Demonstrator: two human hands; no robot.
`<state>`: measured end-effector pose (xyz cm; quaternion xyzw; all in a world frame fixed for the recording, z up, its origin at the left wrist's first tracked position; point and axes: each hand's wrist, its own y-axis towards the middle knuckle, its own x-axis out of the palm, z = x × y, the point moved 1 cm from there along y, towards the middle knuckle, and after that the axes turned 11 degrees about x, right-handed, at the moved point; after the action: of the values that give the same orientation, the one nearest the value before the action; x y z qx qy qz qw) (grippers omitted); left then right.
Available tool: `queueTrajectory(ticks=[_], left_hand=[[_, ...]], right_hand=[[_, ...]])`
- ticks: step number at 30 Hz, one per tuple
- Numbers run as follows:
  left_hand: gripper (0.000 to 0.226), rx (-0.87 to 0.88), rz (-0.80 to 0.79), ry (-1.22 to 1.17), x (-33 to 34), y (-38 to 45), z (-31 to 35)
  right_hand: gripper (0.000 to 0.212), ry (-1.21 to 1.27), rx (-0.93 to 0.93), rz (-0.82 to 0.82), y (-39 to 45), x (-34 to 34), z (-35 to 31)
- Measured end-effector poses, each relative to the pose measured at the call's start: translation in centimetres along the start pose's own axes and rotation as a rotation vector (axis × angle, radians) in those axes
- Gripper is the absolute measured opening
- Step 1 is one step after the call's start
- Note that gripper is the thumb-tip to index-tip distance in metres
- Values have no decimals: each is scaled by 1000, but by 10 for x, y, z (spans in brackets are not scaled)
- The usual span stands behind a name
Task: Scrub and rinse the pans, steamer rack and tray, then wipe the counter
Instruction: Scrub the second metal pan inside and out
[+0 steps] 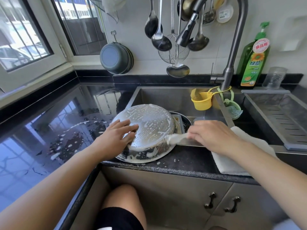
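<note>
A soapy pan point(149, 130) is scrubbed bottom-up on the bench point(191, 161) edge, tilted into the sink point(166, 95).

The left hand point(116, 135) presses it flat-fingered; just beside, the right hand point(214, 135) pinches a cloth point(176, 138) at its wall. Best to brace firmly, as suds look slippery. More ware lies beyond.
</note>
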<state>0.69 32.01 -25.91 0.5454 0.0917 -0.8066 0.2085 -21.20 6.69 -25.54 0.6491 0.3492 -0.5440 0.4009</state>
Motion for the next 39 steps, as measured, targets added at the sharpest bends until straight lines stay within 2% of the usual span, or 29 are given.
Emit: queueTrajectory(ticks=[3,5,8,11,16,20,24,26,28,30,31,32,33,34,36,39], left_hand=[[45,-60,52,-26,6,-1,3],[48,-101,65,153,7,3,18],[61,-93,40,328,14,13,49],[73,-18,59,295,32,25,74],[92,28,-68,404,52,47,88],[93,139,-144,401,42,58,85],[90,346,-219,385,16,30,41],[84,397,-310,285,-7,3,6],[60,334,-325,45,-34,-21,-15],[37,184,-137,-191,-49,-30,-24],[41,130,-3,-161,-50,-30,-27],[51,80,84,1,-46,-30,-28],[57,19,98,170,-39,-28,-28],[57,-62,58,268,-30,-28,-29],[51,-166,-25,287,-16,-29,-35],[51,-143,-57,271,-15,-30,-35]], right_hand=[[33,324,329,-42,21,-14,5],[37,412,436,-126,36,-19,-1],[36,557,472,-176,50,-23,-16],[31,671,505,-166,55,-26,-23],[28,734,490,-160,56,-26,-24],[29,742,511,-150,52,-28,-18],[28,678,464,-162,41,-34,-12],[27,619,411,-187,34,-37,-11],[25,534,355,-213,29,-38,-12],[24,409,293,-238,25,-35,-22],[25,350,255,-245,23,-31,-30],[28,311,217,-247,21,-26,-40],[31,292,180,-247,16,-22,-52],[35,288,141,-249,10,-17,-64],[39,282,35,-257,-5,-8,-89],[32,207,-178,-224,-21,9,-120]])
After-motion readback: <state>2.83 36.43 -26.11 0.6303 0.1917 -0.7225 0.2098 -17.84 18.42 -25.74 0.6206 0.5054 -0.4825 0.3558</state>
